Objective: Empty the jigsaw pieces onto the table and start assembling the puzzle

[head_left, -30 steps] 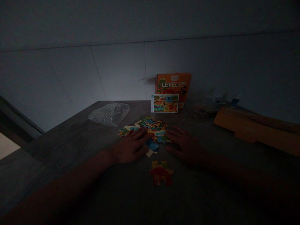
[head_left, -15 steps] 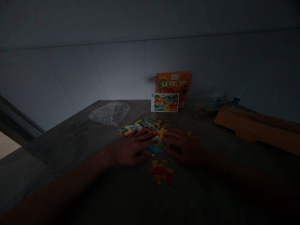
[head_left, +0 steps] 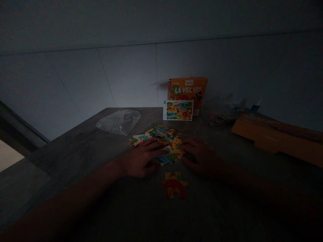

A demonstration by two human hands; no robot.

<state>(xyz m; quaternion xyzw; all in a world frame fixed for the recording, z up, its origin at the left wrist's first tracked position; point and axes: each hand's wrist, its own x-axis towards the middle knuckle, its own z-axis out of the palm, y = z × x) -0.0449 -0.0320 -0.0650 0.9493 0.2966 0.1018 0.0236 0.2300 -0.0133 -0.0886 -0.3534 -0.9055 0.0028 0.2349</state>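
A loose pile of colourful jigsaw puzzle pieces lies on the dark table in front of me. My left hand rests at the pile's near left side, fingers stretched out over some pieces and hiding them. At the pile's right edge is my right hand, its fingers loosely spread, with part of a piece showing beyond it. Closer to me, apart from the pile, lies a red and yellow puzzle piece. The dim light blurs where the fingertips touch.
Behind the pile a picture card leans on an orange box marked "LEVEL UP!". A clear plastic bag lies at the left. Toward the right are another clear bag with contents and a flat orange box part.
My right hand has shifted slightly to the right, uncovering more yellow pieces between the hands. The left hand has moved slightly left. The single near piece stays in place.
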